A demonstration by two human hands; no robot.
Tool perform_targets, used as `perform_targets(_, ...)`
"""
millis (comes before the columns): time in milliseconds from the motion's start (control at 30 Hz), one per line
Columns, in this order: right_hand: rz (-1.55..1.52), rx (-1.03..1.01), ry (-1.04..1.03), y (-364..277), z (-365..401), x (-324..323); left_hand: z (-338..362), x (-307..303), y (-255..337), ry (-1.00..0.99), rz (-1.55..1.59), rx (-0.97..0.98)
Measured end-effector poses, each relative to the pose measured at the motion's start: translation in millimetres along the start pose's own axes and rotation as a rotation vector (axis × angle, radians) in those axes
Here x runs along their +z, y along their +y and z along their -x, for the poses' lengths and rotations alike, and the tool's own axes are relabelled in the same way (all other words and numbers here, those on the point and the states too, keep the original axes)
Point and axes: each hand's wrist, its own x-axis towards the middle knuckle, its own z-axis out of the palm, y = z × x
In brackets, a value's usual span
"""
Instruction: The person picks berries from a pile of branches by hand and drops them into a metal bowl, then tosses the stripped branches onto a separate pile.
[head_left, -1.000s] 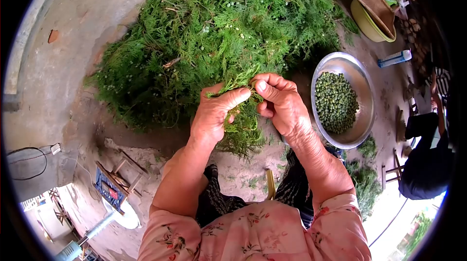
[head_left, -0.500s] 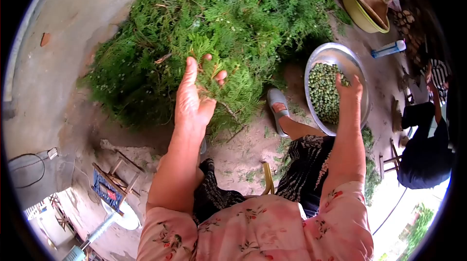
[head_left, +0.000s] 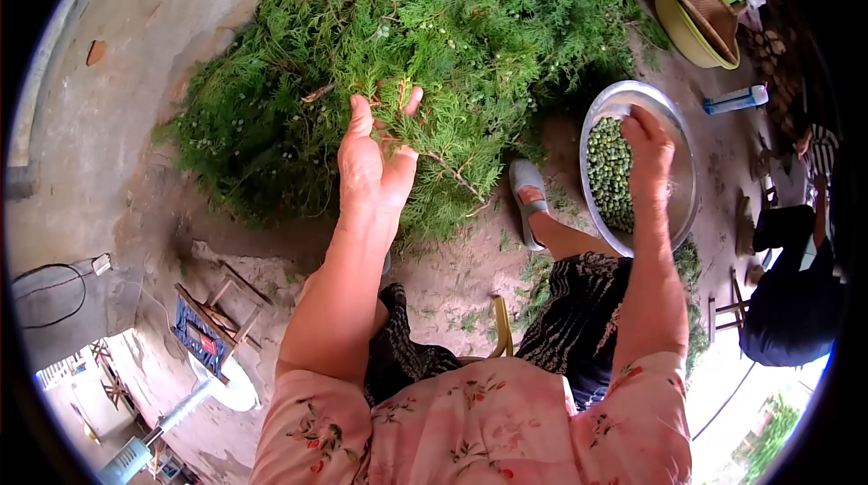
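1. Left hand [head_left: 375, 160]: open, fingers spread and thumb out, pressed into the near edge of the pile of green branches [head_left: 452, 33] on the dirt ground. One sprig [head_left: 443, 160] lies across the palm; nothing is clamped yet.
2. Sprig: probably light and springy, with soft feathery tips that would likely tear or slip. The thin woody stem running out to the right looks like the firm place to hold it.
3. Right hand [head_left: 649, 155]: reaches over the metal bowl [head_left: 680, 200], back of the hand up, fingers curled down toward the green berries [head_left: 608, 173]. I cannot tell whether it holds any.
4. Berries: small, round and hard-looking, so they will probably roll; best taken in pinches or a cupped palm.
5. Bowl sits on the ground just right of the person's sandal [head_left: 529, 191], near the pile.
6. Another person [head_left: 796, 304] sits at the far right, well apart.
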Motion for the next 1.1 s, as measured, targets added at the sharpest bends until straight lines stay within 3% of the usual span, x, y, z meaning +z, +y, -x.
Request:
perform_targets(100, 0.062, -0.088, -0.244, -61.2, 47.5, 58.9, -1.6, -0.6, -2.1, 0.052, 0.064, 0.026)
perform_targets(133, 0.225, -0.325, -0.499, -62.0, 56.9, 65.6, -1.6, 0.4, -2.1, 0.056, 0.063, 0.026)
perform_targets(167, 0.219, -0.228, -0.778, -83.1, 72.0, 72.4, -1.0, 2.2, -1.1, 0.090, 0.076, 0.022)
perform_targets(233, 0.400, -0.330, -0.874, -91.8, 101.5, 89.8, -3.8, -1.3, 2.2, 0.128, 0.091, 0.025)
perform_targets(467, 0.256, -0.475, -0.628, -74.5, 117.0, 118.2, -2.8, -8.5, 7.0, 0.122, -0.022, 0.004)
perform_targets(533, -0.047, 0.380, -0.650, -92.5, 109.1, 112.9, -5.5, -9.4, 12.6, 0.292, -0.343, 0.103)
perform_targets(567, -0.218, 0.508, -0.620, -84.4, 105.4, 112.6, -3.6, -11.6, 16.7, 0.225, -0.408, 0.152)
perform_targets(667, -0.627, 0.781, -0.658, -74.1, 90.8, 99.9, -2.7, -9.9, 21.0, 0.274, -0.347, 0.131)
perform_targets(767, -0.744, 0.910, -0.636, -67.6, 83.8, 98.3, 0.1, -11.2, 24.5, 0.223, -0.357, 0.155)
perform_targets(933, -0.783, 0.876, -0.575, -64.3, 76.1, 91.5, 0.5, -12.9, 30.5, 0.175, -0.283, 0.151)
perform_targets(1000, -0.670, 0.850, -0.523, -67.9, 65.7, 81.3, -2.4, -18.7, 34.8, 0.137, -0.246, 0.113)
perform_targets(1100, -0.353, 0.607, -0.366, -73.6, 50.5, 51.3, -3.0, -19.5, 43.4, 0.156, -0.232, 0.144)
